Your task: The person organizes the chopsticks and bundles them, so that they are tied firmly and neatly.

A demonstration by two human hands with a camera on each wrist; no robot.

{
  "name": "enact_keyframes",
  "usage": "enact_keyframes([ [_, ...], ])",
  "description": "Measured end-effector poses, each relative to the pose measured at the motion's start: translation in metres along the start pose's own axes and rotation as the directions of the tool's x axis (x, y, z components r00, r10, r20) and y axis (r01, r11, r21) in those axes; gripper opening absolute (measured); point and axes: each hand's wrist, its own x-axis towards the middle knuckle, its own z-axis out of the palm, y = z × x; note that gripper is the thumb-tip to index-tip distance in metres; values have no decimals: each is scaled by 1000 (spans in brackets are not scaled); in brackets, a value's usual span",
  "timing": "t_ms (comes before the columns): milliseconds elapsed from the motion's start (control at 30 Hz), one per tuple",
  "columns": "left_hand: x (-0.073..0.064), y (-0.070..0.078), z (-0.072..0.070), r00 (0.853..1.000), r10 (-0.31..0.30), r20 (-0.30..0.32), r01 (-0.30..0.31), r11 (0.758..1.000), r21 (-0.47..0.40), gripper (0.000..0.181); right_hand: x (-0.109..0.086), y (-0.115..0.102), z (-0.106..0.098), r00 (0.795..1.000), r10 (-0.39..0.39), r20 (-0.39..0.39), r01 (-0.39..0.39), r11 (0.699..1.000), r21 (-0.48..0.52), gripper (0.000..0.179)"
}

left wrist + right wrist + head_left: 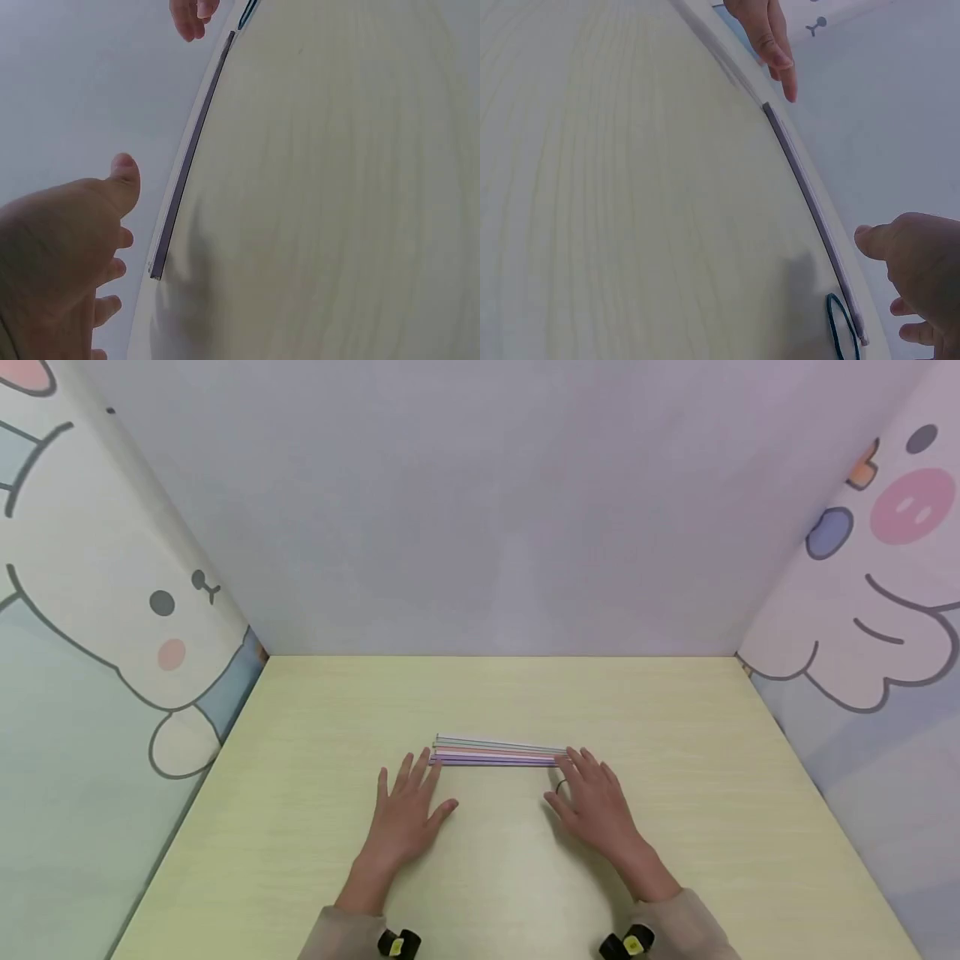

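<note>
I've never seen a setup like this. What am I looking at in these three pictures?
No robot here: these are a person's bare left hand and right hand. The wide picture is taken from the person's head, looking down; the others from each wrist. On the pale yellow, wood-grained table lies a group of slim, straight pink, purple and pale sticks. A thin, dark teal loop shows near their right end. Neither hand grips anything: each is by one end of the sticks, but whether it touches them is unclear.
</note>
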Motion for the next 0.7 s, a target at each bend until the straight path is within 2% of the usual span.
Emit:
enact_keyframes([
  [167, 7, 3, 2, 999, 19, 30, -19, 1000, -1, 66, 9, -4, 4, 996, -79, -43, 80, 997, 6, 55],
  [433, 25, 10, 5, 998, 56, 21, -57, 997, 50, 59, 28, -8, 13, 980, -172, -98, 173, 985, -2, 47],
  [533, 33, 14, 6, 997, 71, 30, -72, 995, 66, 57, 35, -8, 15, 984, -170, -61, 171, 985, 12, 45],
  [700, 44, 18, 9, 994, 82, 71, -89, 991, 101, 56, 42, -9, 18, 988, -145, 43, 146, 989, 0, 49],
])
